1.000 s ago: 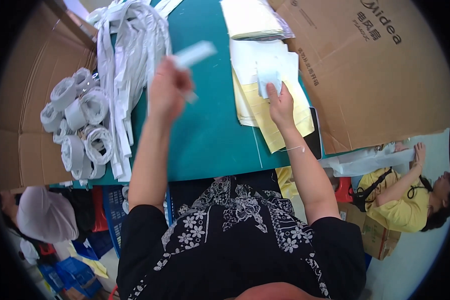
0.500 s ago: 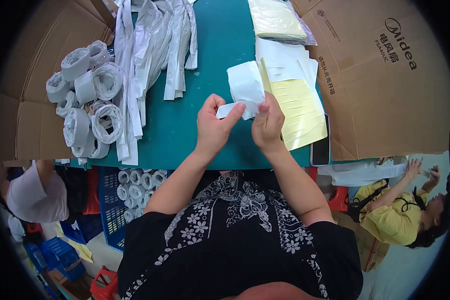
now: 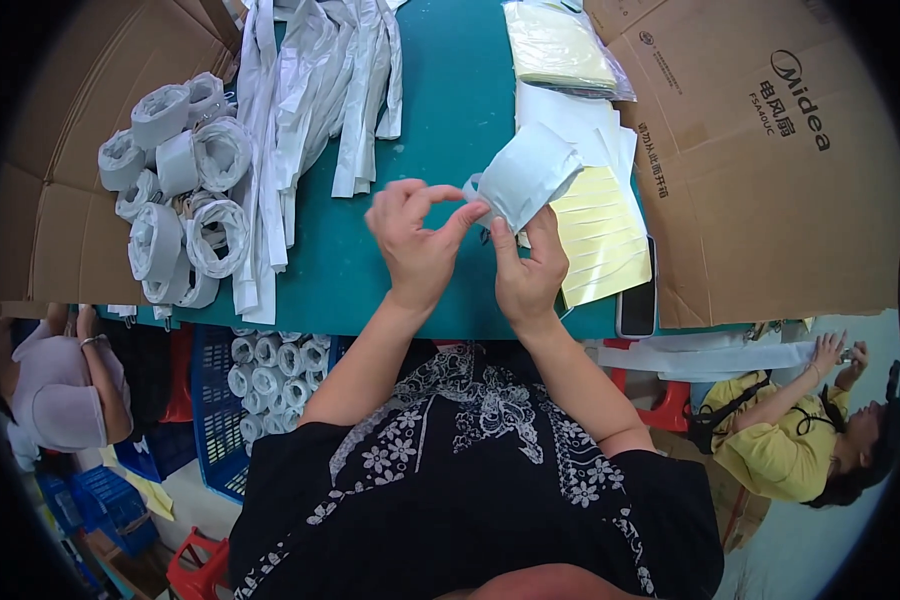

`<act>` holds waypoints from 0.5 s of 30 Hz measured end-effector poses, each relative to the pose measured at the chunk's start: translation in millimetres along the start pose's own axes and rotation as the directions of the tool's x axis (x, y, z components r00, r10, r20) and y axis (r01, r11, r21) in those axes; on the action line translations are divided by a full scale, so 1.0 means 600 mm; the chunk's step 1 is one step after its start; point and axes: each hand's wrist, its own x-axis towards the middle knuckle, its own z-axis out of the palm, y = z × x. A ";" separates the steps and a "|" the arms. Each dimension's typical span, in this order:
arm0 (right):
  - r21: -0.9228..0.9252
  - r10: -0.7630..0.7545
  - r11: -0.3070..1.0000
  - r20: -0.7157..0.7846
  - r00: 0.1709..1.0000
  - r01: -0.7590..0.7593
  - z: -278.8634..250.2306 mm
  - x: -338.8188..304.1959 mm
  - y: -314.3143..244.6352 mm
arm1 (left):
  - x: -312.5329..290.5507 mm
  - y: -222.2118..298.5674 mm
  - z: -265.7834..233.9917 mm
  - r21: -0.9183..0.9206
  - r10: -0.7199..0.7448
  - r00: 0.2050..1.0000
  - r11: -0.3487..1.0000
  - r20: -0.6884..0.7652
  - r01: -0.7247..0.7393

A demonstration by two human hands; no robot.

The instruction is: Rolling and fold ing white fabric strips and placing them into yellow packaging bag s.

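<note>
One view, the head camera: your right hand (image 3: 533, 275) is holding the white roll (image 3: 535, 175) above the green table (image 3: 450, 60), thumb on the near side, fingers behind, roll tilting up to the right. Your left hand (image 3: 412, 240) is hovering at the roll's left end, thumb tip at the rim, index finger arching over toward it, other fingers loosely curled; can't tell whether it's pinching anything there. Step in hand, judging from this: you're working the roll's left edge by fingertip while the right is doing the gripping. Next move is probably calling for a steady right hold plus a sure thumb-and-finger grip on that edge, without crushing the thin-looking wall. Around: a yellow sheet (image 3: 602, 245) with slanting lines is lying just beside your right hand, white sheets (image 3: 560, 112) are sitting next to it, and a wrapped yellow pack (image 3: 562, 55) is lying beyond. Those papers are crowding the right side, so snagging is looking possible; a phone (image 3: 635, 312) is resting near your right wrist. Long white strips (image 3: 300, 150) and a pile of rolls (image 3: 177, 165) are filling the left. Cardboard walls (image 3: 730, 230) are hemming both sides; a blue basket (image 3: 215, 440) is holding more rolls below.
</note>
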 end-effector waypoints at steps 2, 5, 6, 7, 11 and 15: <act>-0.094 -0.007 0.996 0.006 1.000 0.007 -0.005 0.000 -0.006 | 0.000 0.004 0.004 -0.154 -0.021 0.995 0.987 0.094 0.035; -0.155 -0.015 0.987 0.100 0.995 0.031 -0.026 0.009 -0.007 | -0.004 0.027 0.001 -0.516 -0.165 0.956 0.813 0.241 0.270; -0.115 -0.028 0.992 0.193 0.981 0.051 -0.037 0.016 -0.007 | 0.001 0.022 -0.007 -0.578 -0.166 0.917 0.732 0.362 0.360; -0.118 -0.024 0.992 0.185 0.982 0.047 -0.046 0.025 -0.008 | 0.003 0.016 -0.013 -0.617 -0.152 0.866 0.643 0.477 0.453; -0.107 -0.165 0.966 0.444 0.881 0.235 -0.074 0.057 -0.032 | -0.014 0.000 -0.022 -0.668 -0.189 0.722 0.280 0.665 0.689; -0.174 -0.263 0.895 0.539 0.800 0.411 -0.079 0.061 -0.052 | -0.030 -0.002 -0.025 -0.702 -0.181 0.687 -0.030 0.704 0.712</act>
